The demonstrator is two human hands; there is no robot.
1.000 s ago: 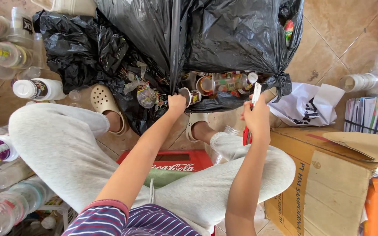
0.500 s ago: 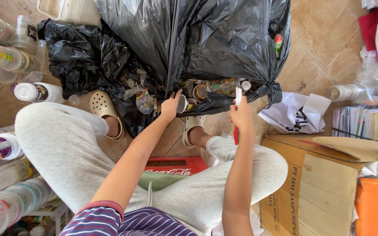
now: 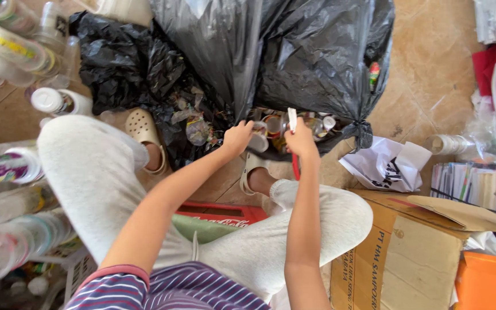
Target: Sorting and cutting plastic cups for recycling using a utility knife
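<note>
A large black rubbish bag (image 3: 294, 51) filled the twelve o'clock area, its torn mouth spilling plastic cups (image 3: 271, 123) just beside both hands. At four o'clock stood a cardboard box (image 3: 409, 252). The right hand (image 3: 301, 140) gripped a red-handled cutter (image 3: 294, 143), blade up. The left hand (image 3: 237, 136) pinched a cup (image 3: 258, 140) at the opening.

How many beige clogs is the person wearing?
2: one clog on the foot left of the hands, beside the black bags; the other clog below the hands, partly hidden.
</note>
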